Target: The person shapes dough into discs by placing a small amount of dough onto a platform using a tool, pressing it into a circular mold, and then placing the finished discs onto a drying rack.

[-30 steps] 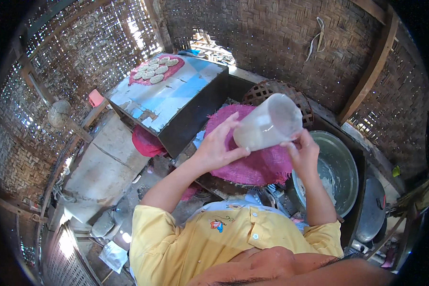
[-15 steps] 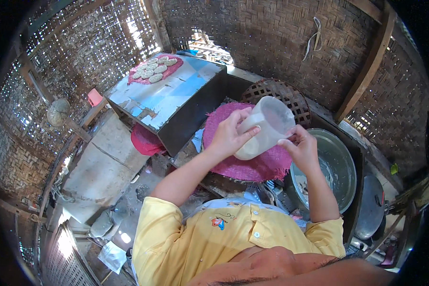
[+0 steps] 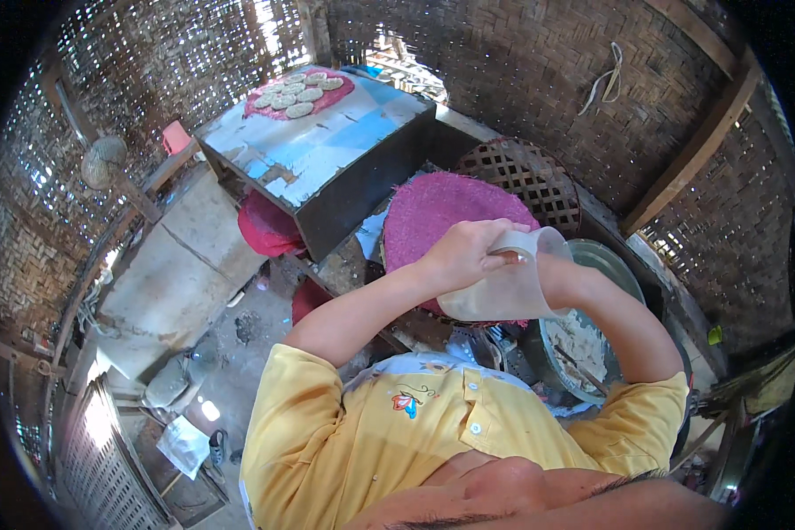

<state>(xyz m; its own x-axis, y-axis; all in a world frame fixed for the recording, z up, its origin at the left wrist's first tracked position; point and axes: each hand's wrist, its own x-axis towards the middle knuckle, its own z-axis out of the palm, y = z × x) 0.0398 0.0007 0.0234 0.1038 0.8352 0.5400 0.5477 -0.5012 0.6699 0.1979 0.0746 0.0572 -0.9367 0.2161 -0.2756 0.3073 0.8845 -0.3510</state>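
Observation:
My left hand (image 3: 465,254) is closed round the handle of a translucent white plastic jug (image 3: 495,299). The jug lies tilted on its side in the air, its mouth facing right. Into that mouth reaches my right hand (image 3: 556,278); its fingers are hidden behind the rim and wall. Below and beyond the jug is a round tray or basket covered with rough pink cloth (image 3: 455,203). Under my right forearm stands a large green basin (image 3: 625,269), holding a whitish wet mass (image 3: 579,340) with a dark stick in it.
A low cabinet (image 3: 362,185) with a peeling blue-white top stands at the far left, carrying pale flat rounds (image 3: 300,109) on pink cloth. An open-weave basket (image 3: 539,172) leans by the woven wall. A pink mug (image 3: 176,138) sits on the left ledge.
The jug has tipped over, turning its mouth to the right. My right hand has moved from gripping its rim to inside the mouth. The basin's whitish contents now show more.

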